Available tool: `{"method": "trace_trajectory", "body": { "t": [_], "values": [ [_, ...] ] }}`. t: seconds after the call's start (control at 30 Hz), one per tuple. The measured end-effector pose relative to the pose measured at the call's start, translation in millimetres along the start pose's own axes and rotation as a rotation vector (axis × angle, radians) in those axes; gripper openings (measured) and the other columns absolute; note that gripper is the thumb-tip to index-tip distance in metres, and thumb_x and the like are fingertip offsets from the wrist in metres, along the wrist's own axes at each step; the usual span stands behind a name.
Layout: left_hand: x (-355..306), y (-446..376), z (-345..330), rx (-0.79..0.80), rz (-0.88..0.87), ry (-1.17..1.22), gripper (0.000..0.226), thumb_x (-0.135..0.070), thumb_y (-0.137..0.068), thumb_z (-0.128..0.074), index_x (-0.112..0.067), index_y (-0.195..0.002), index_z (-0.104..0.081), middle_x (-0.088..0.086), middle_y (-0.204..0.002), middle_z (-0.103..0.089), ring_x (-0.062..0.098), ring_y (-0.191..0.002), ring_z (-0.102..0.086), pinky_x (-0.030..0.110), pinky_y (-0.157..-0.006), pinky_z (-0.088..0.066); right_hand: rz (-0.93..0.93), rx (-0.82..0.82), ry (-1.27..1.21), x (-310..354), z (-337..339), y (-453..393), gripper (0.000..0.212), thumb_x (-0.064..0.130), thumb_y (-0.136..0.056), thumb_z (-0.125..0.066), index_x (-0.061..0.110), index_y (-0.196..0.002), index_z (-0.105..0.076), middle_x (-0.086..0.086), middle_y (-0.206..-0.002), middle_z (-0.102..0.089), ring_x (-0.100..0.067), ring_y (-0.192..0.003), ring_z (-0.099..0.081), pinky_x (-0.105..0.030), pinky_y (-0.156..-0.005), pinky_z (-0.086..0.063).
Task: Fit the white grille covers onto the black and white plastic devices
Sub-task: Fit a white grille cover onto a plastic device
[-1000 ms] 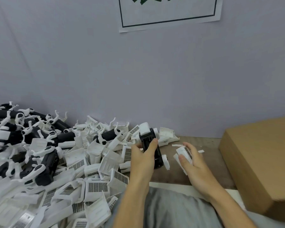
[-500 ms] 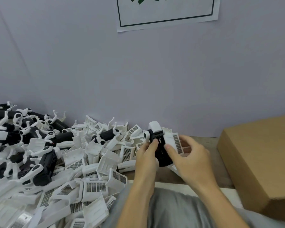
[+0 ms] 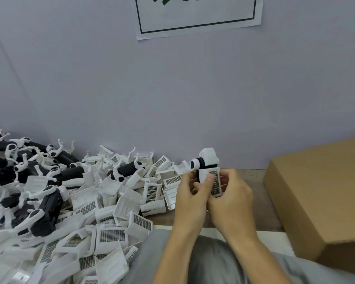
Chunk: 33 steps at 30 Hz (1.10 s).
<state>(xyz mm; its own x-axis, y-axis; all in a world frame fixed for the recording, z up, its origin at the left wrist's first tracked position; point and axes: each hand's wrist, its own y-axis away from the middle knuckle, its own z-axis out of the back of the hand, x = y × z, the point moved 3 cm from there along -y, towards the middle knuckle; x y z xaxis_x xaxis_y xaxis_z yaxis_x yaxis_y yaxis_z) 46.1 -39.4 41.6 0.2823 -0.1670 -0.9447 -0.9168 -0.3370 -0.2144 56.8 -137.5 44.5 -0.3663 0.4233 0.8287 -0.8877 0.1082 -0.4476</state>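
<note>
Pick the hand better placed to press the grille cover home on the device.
Right, probably. The right hand wraps the grille cover, thumb on its face, so it can push. The left hand grips the device from the other side, bracing it.

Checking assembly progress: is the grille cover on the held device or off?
On: the grille cover lies against the device, pressed by both thumbs. Fully seated: cannot tell.

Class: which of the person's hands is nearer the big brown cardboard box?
Right. The right hand holds the device beside the brown cardboard box; the left hand sits farther away, toward the parts pile.
</note>
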Motion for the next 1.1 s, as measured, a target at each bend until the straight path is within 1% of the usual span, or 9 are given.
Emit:
{"method": "trace_trajectory", "body": {
  "t": [0.1,0.2,0.3,0.47,0.6,0.7,0.77,0.9,1.1],
  "values": [
    [3,-4,9,-0.092,0.040,0.008,0.014,-0.019,-0.098,-0.061,-0.012,-0.107,-0.070,0.007,-0.098,-0.077,0.016,-0.089,-0.074,0.025,-0.074,-0.058,0.093,0.138,-0.027,0,-4,0,0.028,0.038,-0.083,-0.077,0.034,-0.107,-0.063,0.016,-0.096,-0.068,-0.003,-0.088,-0.064,-0.027,-0.074,-0.054],
    [0,-5,14,-0.059,0.045,0.039,0.021,-0.024,-0.101,-0.056,-0.013,-0.106,-0.074,0.004,-0.099,-0.077,0.017,-0.096,-0.073,0.033,-0.086,-0.057,-0.044,0.229,-0.349,-1,-3,-4,0.010,0.029,-0.094,-0.067,0.029,-0.103,-0.072,0.013,-0.097,-0.075,-0.005,-0.094,-0.069,-0.031,-0.084,-0.056],
    [-2,-1,7,0.023,0.013,-0.017,0.023,-0.022,-0.102,-0.055,-0.010,-0.100,-0.074,0.007,-0.094,-0.077,0.014,-0.086,-0.071,0.028,-0.078,-0.056,-0.223,0.270,-0.590,-2,-3,-7,0.023,0.032,-0.098,-0.059,0.017,-0.099,-0.077,0.000,-0.093,-0.078,-0.016,-0.091,-0.074,-0.030,-0.078,-0.060],
    [0,-1,7,-0.027,-0.117,-0.251,0.029,-0.012,-0.101,-0.055,-0.013,-0.077,-0.070,-0.010,-0.060,-0.061,0.000,-0.059,-0.050,0.016,-0.059,-0.039,-0.206,0.175,-0.496,-4,-1,-7,0.019,0.026,-0.097,-0.062,0.022,-0.085,-0.076,0.002,-0.080,-0.078,-0.014,-0.079,-0.075,-0.033,-0.074,-0.060],
    [0,0,7,-0.020,-0.037,-0.125,0.025,-0.022,-0.101,-0.057,-0.010,-0.091,-0.077,0.014,-0.088,-0.075,0.026,-0.084,-0.070,0.041,-0.082,-0.055,-0.200,0.220,-0.544,-4,0,-8,0.023,0.029,-0.098,-0.060,0.017,-0.091,-0.078,0.001,-0.084,-0.078,-0.012,-0.082,-0.075,-0.025,-0.069,-0.059],
    [5,-2,8,-0.036,0.087,0.015,0.024,-0.026,-0.100,-0.058,-0.012,-0.099,-0.078,0.011,-0.096,-0.077,0.030,-0.099,-0.072,0.043,-0.092,-0.056,-0.201,0.329,-0.567,-6,2,-7,0.020,0.019,-0.100,-0.058,0.014,-0.104,-0.077,0.000,-0.094,-0.079,-0.013,-0.093,-0.074,-0.022,-0.078,-0.057],
    [6,-2,8,-0.022,0.123,0.033,0.019,-0.019,-0.099,-0.059,-0.011,-0.102,-0.077,0.010,-0.099,-0.077,0.028,-0.101,-0.072,0.047,-0.096,-0.054,-0.166,0.309,-0.487,-8,3,-8,0.018,0.013,-0.098,-0.060,0.018,-0.105,-0.077,0.005,-0.094,-0.078,-0.009,-0.091,-0.073,-0.018,-0.074,-0.055],
    [3,-1,10,-0.051,0.020,-0.162,0.019,-0.010,-0.097,-0.062,-0.021,-0.097,-0.077,-0.004,-0.094,-0.078,0.014,-0.095,-0.073,0.036,-0.091,-0.056,-0.155,0.266,-0.457,-8,3,-9,0.028,0.005,-0.096,-0.062,0.031,-0.095,-0.074,0.012,-0.092,-0.077,-0.003,-0.090,-0.071,-0.013,-0.070,-0.053],
    [3,-3,10,-0.097,0.015,-0.059,0.010,-0.023,-0.090,-0.073,-0.016,-0.090,-0.080,0.004,-0.084,-0.078,0.012,-0.081,-0.075,0.018,-0.068,-0.055,-0.104,0.204,-0.412,-9,-1,-8,0.015,0.021,-0.099,-0.060,0.031,-0.106,-0.069,0.011,-0.099,-0.075,0.000,-0.093,-0.069,-0.018,-0.076,-0.053]
  ]
}}
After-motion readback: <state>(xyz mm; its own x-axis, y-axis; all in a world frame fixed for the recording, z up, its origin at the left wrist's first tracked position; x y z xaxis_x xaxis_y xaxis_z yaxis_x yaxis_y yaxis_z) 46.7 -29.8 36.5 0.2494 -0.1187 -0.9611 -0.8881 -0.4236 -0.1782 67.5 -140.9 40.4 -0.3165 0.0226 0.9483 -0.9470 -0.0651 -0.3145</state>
